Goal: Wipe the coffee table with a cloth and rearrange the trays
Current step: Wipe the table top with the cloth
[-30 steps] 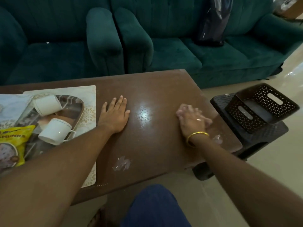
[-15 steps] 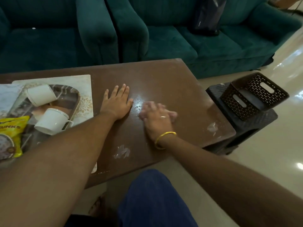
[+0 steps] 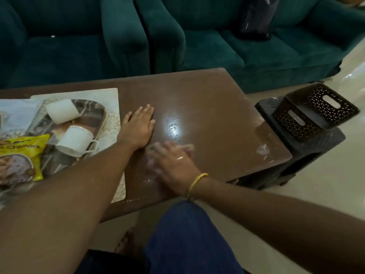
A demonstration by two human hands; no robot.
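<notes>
My left hand [image 3: 138, 126] lies flat, fingers straight, on the brown coffee table [image 3: 213, 107] beside a cream tray [image 3: 112, 95]. On that tray sits a dark patterned tray [image 3: 98, 113] holding two white mugs [image 3: 75, 139] tipped on their sides. My right hand [image 3: 173, 165], blurred by motion, presses a pale cloth [image 3: 151, 155] flat onto the table close to the front edge, just right of my left wrist. Most of the cloth is hidden under the hand.
A yellow snack packet [image 3: 19, 155] lies on the trays at the left. A white smear [image 3: 262, 150] marks the table's right corner. A black perforated basket [image 3: 314, 111] stands on a black stool [image 3: 308, 155] to the right. Green sofas [image 3: 217, 46] line the far side.
My right hand has slid the cloth left and towards me, from the table's right part to beside my left wrist, over the smear near the front edge. My left hand stays put.
</notes>
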